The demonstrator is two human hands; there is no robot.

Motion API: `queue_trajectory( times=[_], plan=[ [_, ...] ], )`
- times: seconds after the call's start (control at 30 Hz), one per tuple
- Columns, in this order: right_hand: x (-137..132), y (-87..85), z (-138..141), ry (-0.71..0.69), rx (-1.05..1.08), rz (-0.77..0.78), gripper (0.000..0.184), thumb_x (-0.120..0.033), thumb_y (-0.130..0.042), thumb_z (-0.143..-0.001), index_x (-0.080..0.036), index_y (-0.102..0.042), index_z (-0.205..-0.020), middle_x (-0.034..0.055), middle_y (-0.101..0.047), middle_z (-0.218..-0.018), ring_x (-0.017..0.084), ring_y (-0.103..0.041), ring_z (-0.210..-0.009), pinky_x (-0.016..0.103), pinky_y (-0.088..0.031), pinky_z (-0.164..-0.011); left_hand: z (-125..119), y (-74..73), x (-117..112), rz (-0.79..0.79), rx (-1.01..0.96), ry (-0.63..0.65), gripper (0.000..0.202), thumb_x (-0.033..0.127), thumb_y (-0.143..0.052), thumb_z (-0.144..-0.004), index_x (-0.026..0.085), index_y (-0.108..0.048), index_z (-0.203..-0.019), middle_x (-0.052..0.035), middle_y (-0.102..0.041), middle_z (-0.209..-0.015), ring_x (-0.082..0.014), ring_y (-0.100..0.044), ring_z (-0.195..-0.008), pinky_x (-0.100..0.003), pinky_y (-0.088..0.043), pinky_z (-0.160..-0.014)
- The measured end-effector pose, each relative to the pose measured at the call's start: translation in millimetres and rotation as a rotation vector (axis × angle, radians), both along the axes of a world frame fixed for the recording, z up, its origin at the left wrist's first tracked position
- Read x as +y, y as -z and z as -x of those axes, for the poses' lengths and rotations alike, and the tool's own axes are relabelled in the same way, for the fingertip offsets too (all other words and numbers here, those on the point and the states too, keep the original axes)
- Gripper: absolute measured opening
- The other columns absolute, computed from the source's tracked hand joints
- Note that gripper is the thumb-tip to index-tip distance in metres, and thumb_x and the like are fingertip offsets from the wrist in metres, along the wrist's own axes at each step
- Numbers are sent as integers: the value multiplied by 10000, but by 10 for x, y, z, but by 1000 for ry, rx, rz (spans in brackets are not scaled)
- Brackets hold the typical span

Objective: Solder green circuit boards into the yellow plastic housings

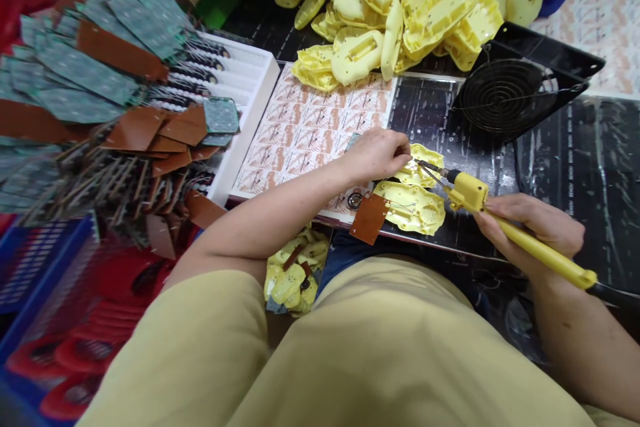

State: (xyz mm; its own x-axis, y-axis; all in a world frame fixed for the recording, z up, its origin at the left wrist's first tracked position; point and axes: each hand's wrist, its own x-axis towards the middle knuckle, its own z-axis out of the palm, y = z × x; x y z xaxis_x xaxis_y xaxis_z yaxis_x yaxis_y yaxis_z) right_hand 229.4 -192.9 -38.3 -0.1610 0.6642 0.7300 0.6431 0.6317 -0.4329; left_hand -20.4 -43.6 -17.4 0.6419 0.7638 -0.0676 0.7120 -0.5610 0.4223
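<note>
My right hand (533,223) is closed round the handle of a yellow soldering iron (500,220) whose tip points left at a yellow plastic shell (415,207) lying on the table edge. A brown circuit board (369,218) hangs beside that shell on thin wires. My left hand (380,153) is pinched shut right at the iron's tip, above a second yellow shell (423,170); what it pinches is too small to make out.
A heap of yellow shells (400,7) fills the back. A black fan (505,97) stands at the right. Stacked green and brown circuit boards (100,80) cover a white tray (250,87) on the left. More yellow parts (295,273) lie below the table edge.
</note>
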Motion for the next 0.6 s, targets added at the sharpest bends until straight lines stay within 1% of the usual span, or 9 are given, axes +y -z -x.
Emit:
queue_trajectory(
  times=[0.13,0.2,0.3,0.37,0.43,0.47,0.53,0.6],
  plan=[
    [21,-65,-66,-64,-17,-36,170,-140,-846,-868,-268,-734,-862,-29,-796,-765,178,-778,-643,248,-635,-532,-21,-22,-12,8,32,-20,244,210,-614,-925,182,-832,-1032,-77,-815,-955,-232,-760,-959,-379,-579,-972],
    [15,-81,-92,-18,37,-51,165,-148,-846,-863,-256,-728,-824,-17,-785,-737,178,-777,-640,236,-632,-529,-36,-46,-21,22,51,-28,254,200,-614,-927,166,-835,-1048,-94,-818,-970,-245,-764,-965,-390,-575,-981],
    [-10,-72,-119,78,126,-39,184,-203,-874,-831,-258,-717,-752,-8,-773,-694,192,-761,-595,251,-626,-497,-45,-74,-22,29,68,-32,262,186,-620,-925,151,-837,-1067,-103,-821,-985,-261,-767,-983,-407,-572,-993],
    [-38,-38,-133,93,128,-34,174,-220,-885,-818,-263,-732,-747,-5,-779,-692,195,-746,-556,260,-627,-489,-45,-78,-15,29,78,-31,258,185,-622,-926,159,-838,-1065,-93,-822,-985,-259,-768,-986,-412,-573,-998],
    [-77,18,-148,142,96,-31,109,-224,-890,-820,-256,-795,-862,12,-814,-772,202,-768,-593,263,-649,-537,-47,-71,-12,28,82,-27,253,190,-623,-925,168,-837,-1059,-86,-822,-982,-256,-769,-979,-414,-576,-998],
    [-99,52,-156,192,82,-32,161,-231,-895,-823,-252,-824,-967,23,-832,-833,211,-789,-639,264,-660,-571,-51,-65,-14,28,79,-26,251,193,-625,-924,170,-837,-1055,-86,-822,-980,-256,-769,-976,-416,-578,-997],
    [-138,131,-173,302,85,-42,367,-273,-912,-824,-246,-827,-1181,42,-851,-942,228,-815,-709,258,-657,-591,-62,-55,-27,30,72,-25,252,195,-621,-923,167,-834,-1054,-92,-821,-984,-262,-769,-979,-425,-577,-1006],
    [-161,216,-190,364,115,-68,479,-326,-920,-831,-249,-803,-1290,50,-854,-991,231,-817,-714,239,-620,-547,-60,-61,-44,36,74,-20,265,194,-602,-932,159,-828,-1065,-106,-821,-1014,-274,-770,-1009,-436,-572,-1028]
  ],
)
